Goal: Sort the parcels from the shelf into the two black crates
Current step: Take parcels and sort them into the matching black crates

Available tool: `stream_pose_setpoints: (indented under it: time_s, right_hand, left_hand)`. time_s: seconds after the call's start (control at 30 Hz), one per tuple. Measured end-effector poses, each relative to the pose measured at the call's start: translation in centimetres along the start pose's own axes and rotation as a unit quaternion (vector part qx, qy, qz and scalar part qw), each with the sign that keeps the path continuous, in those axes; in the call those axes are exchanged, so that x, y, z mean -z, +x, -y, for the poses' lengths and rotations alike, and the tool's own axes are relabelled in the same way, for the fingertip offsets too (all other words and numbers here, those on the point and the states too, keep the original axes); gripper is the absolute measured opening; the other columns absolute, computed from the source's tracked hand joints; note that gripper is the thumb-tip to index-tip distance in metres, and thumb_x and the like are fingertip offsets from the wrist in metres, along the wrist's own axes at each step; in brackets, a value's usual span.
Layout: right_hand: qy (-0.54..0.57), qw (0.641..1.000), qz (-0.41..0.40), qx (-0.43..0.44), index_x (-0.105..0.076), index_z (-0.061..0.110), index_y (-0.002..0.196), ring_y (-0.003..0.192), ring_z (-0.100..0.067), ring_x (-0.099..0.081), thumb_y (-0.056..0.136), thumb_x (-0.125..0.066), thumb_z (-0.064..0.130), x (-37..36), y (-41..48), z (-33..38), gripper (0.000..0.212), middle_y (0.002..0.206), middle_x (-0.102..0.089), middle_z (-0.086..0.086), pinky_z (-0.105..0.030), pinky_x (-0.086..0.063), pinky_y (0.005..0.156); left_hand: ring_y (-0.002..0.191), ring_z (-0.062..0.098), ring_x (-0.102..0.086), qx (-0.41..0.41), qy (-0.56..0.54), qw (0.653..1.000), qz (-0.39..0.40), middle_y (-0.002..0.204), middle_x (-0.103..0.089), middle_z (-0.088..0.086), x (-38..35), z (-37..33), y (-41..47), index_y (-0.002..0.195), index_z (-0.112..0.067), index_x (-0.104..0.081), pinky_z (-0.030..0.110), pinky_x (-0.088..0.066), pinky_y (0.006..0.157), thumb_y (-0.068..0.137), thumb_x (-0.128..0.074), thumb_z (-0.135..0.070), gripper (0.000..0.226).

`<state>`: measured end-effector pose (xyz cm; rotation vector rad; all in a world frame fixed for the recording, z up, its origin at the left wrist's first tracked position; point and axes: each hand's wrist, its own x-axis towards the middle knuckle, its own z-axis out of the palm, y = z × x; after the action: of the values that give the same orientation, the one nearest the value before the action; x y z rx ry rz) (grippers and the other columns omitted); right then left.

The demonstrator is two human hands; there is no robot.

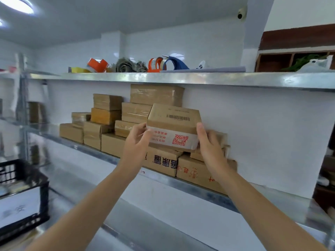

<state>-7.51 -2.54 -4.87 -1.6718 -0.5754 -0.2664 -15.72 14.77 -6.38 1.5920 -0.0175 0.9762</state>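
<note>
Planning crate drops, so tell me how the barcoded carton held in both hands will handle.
The barcoded carton looks stiff: its faces are flat where the left hand and right hand grip its ends. Probably light for its size, held up at arm's reach by fingers alone. Its glossy printed tape may be slightly slippery.

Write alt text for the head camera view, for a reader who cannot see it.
A person's left hand and right hand grip a small brown cardboard parcel with a barcode and red-printed white tape, held before a metal shelf stacked with more taped cardboard parcels. Part of a black plastic crate shows at lower left.
</note>
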Motion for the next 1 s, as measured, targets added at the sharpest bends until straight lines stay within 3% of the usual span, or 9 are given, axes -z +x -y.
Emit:
stream_pose_setpoints:
  time_s: [0.13,0.27,0.37,0.43,0.57,0.63,0.73,0.83,1.0]
  right_hand:
    - [0.047,0.997,0.042,-0.040,-0.047,0.017,0.127,0.104,-0.010,-0.060,0.089,-0.043,0.070,-4.3,-0.8,-0.3,0.065,0.121,-0.062,0.005,-0.027,-0.049,0.081]
    - [0.075,0.991,0.101,-0.045,-0.051,0.018,0.108,0.089,-0.003,-0.061,0.094,-0.054,0.052,-9.2,-1.9,-1.8,0.036,0.105,-0.065,0.003,-0.021,-0.045,0.067]
    - [0.093,0.982,0.162,-0.040,-0.051,0.025,0.127,0.100,-0.004,-0.062,0.094,-0.058,0.048,-13.2,-3.5,-3.2,0.041,0.118,-0.064,0.005,-0.014,-0.047,0.067]
    - [0.089,0.976,0.199,-0.025,-0.047,0.032,0.137,0.107,-0.002,-0.059,0.095,-0.058,0.046,-16.0,-4.8,-3.9,0.046,0.125,-0.059,0.010,-0.011,-0.048,0.068]
    - [0.077,0.957,0.279,-0.008,-0.058,0.036,0.122,0.088,0.018,-0.057,0.100,-0.051,0.038,-22.1,-7.0,-4.6,0.024,0.111,-0.061,0.014,0.001,-0.043,0.066]
    - [0.061,0.949,0.311,-0.009,-0.058,0.034,0.128,0.093,0.008,-0.057,0.100,-0.049,0.042,-25.3,-7.9,-4.8,0.031,0.115,-0.056,0.005,0.002,-0.042,0.066]
    - [0.051,0.937,0.344,-0.006,-0.057,0.033,0.132,0.095,0.007,-0.056,0.100,-0.051,0.040,-30.2,-9.0,-4.5,0.033,0.113,-0.058,0.007,0.003,-0.043,0.069]
    - [0.040,0.927,0.373,0.010,-0.058,0.032,0.130,0.098,0.005,-0.059,0.100,-0.052,0.038,-34.9,-9.6,-4.0,0.031,0.111,-0.066,0.012,-0.003,-0.046,0.081]
    - [0.047,0.915,0.400,0.020,-0.059,0.032,0.127,0.108,-0.006,-0.063,0.099,-0.056,0.035,-42.8,-9.8,-3.2,0.029,0.112,-0.069,0.013,-0.025,-0.052,0.096]
  left_hand:
    - [0.101,0.013,-0.064,0.045,0.005,0.998,-0.038,0.104,-0.064,-0.001,4.6,1.4,-1.9,0.119,-0.018,-0.052,0.024,-0.057,0.077,0.101,-0.048,-0.035,0.025]
    - [0.102,0.015,-0.066,0.084,0.031,0.991,-0.099,0.105,-0.067,0.001,9.3,3.4,-3.7,0.109,-0.020,-0.055,0.039,-0.056,0.093,0.096,-0.054,-0.045,0.028]
    - [0.101,0.015,-0.067,0.115,0.045,0.982,-0.141,0.103,-0.069,0.001,13.3,4.6,-5.1,0.104,-0.017,-0.058,0.042,-0.054,0.095,0.094,-0.061,-0.041,0.026]
    - [0.102,0.017,-0.066,0.139,0.062,0.975,-0.161,0.104,-0.068,0.001,16.1,5.5,-6.3,0.104,-0.015,-0.060,0.041,-0.054,0.095,0.092,-0.065,-0.038,0.026]
    - [0.104,0.014,-0.065,0.174,0.082,0.962,-0.195,0.108,-0.068,-0.004,21.7,7.2,-9.2,0.111,-0.020,-0.063,0.037,-0.053,0.094,0.092,-0.065,-0.036,0.024]
    - [0.105,0.009,-0.065,0.181,0.083,0.957,-0.211,0.110,-0.068,-0.008,24.5,7.9,-10.3,0.117,-0.026,-0.064,0.033,-0.053,0.093,0.094,-0.062,-0.036,0.025]
    - [0.103,0.006,-0.065,0.179,0.098,0.948,-0.244,0.111,-0.068,-0.007,28.9,8.7,-11.3,0.124,-0.029,-0.063,0.031,-0.052,0.093,0.098,-0.057,-0.035,0.028]
    - [0.099,-0.002,-0.064,0.174,0.121,0.940,-0.269,0.113,-0.066,-0.010,33.0,9.3,-11.4,0.130,-0.030,-0.060,0.029,-0.051,0.095,0.100,-0.053,-0.035,0.031]
    - [0.100,-0.001,-0.061,0.162,0.150,0.930,-0.295,0.115,-0.065,-0.010,39.3,10.0,-10.6,0.130,-0.033,-0.057,0.015,-0.049,0.080,0.103,-0.049,-0.026,0.029]
